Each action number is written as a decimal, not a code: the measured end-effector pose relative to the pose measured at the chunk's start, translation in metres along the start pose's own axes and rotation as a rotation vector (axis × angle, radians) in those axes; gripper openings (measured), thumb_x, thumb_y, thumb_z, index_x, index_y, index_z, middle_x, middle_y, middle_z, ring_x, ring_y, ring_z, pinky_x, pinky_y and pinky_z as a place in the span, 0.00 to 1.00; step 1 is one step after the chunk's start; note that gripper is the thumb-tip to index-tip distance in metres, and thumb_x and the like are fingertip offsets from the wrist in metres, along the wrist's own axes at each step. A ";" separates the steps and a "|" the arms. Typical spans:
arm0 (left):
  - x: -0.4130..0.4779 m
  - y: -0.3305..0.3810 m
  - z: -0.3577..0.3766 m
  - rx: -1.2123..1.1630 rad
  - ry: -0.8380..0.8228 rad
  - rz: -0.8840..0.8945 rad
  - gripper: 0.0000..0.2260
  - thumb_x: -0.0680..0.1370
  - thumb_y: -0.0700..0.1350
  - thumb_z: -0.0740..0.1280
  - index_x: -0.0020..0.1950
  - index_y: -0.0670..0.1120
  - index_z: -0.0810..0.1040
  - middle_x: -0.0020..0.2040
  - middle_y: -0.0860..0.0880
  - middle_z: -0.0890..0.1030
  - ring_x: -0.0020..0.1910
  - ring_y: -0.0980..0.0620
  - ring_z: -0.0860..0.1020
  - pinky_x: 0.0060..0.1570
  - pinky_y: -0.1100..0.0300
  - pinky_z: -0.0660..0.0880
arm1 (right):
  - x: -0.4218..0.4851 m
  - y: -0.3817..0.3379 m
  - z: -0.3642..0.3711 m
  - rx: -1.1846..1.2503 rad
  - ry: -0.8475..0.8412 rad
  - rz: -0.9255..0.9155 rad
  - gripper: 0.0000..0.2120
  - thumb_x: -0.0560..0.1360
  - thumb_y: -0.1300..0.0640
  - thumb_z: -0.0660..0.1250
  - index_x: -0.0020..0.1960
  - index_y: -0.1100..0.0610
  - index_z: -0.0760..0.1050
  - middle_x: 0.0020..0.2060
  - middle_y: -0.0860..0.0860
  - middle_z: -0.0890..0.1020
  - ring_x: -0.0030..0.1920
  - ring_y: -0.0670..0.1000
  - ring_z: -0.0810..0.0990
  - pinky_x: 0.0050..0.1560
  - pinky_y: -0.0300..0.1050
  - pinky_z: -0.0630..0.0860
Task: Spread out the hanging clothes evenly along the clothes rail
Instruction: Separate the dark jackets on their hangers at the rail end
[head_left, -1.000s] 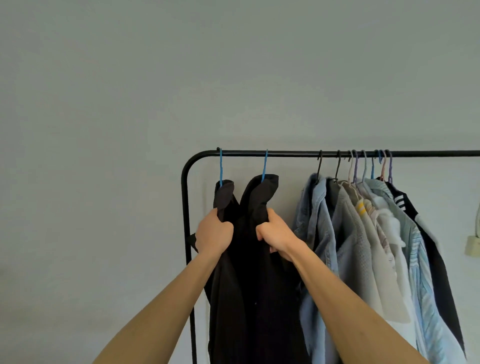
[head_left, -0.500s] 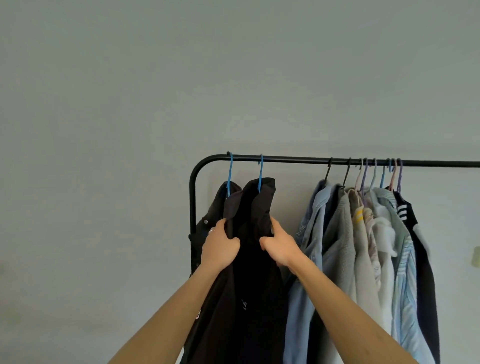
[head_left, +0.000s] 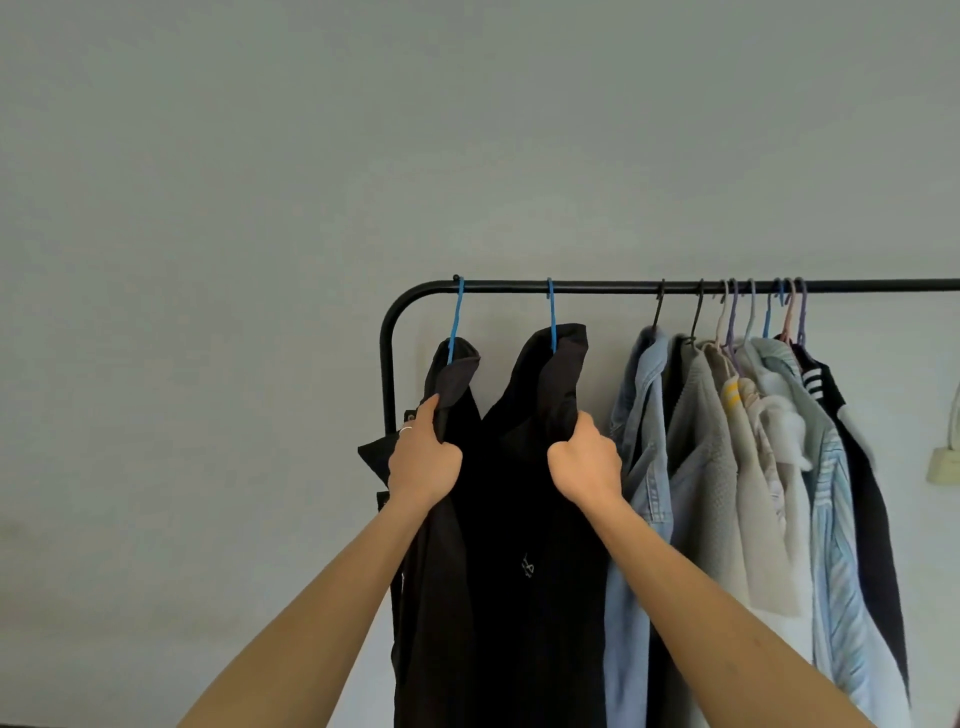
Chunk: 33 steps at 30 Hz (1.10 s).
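Note:
A black clothes rail runs from a bent left corner off to the right edge. Two black garments hang at its left end on blue hangers. My left hand grips the leftmost black garment below its collar. My right hand grips the second black garment at its right shoulder. Further right a denim shirt hangs apart, then several pale garments and a dark striped one crowd together on bunched hangers.
The rail's black upright post stands just left of my left hand. A plain grey wall lies behind everything. A pale socket or plug sits on the wall at the far right edge.
The two blue hangers have moved apart: the second black garment has slid right along the rail with my right hand. My left hand stays on the leftmost garment.

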<state>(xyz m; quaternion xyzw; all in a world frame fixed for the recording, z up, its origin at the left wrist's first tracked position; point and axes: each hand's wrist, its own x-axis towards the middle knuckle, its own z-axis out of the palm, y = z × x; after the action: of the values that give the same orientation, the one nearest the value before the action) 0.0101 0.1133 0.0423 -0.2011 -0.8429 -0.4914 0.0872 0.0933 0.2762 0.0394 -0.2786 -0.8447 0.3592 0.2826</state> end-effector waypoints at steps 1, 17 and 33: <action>-0.001 0.000 0.002 -0.006 -0.008 -0.001 0.35 0.72 0.35 0.60 0.77 0.54 0.60 0.63 0.42 0.76 0.55 0.42 0.78 0.55 0.44 0.77 | 0.001 0.003 -0.004 -0.013 -0.014 -0.008 0.24 0.70 0.64 0.56 0.65 0.57 0.67 0.52 0.59 0.78 0.48 0.60 0.76 0.46 0.51 0.74; -0.002 0.002 0.003 0.106 0.050 -0.027 0.34 0.72 0.36 0.60 0.77 0.53 0.59 0.64 0.41 0.73 0.54 0.41 0.77 0.51 0.46 0.77 | 0.009 0.027 -0.025 0.054 0.109 0.044 0.21 0.70 0.65 0.56 0.62 0.57 0.70 0.50 0.57 0.79 0.47 0.59 0.78 0.46 0.53 0.76; -0.011 0.003 0.007 0.256 -0.048 -0.030 0.36 0.71 0.44 0.64 0.78 0.52 0.56 0.70 0.43 0.69 0.55 0.42 0.78 0.52 0.46 0.78 | 0.006 0.027 -0.033 0.162 -0.151 -0.044 0.14 0.69 0.57 0.61 0.54 0.51 0.72 0.45 0.51 0.81 0.44 0.54 0.79 0.40 0.48 0.74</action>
<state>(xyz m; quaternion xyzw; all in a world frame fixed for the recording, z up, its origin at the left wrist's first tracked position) 0.0222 0.1179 0.0374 -0.1875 -0.9035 -0.3760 0.0848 0.1187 0.3106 0.0395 -0.2085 -0.8377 0.4398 0.2476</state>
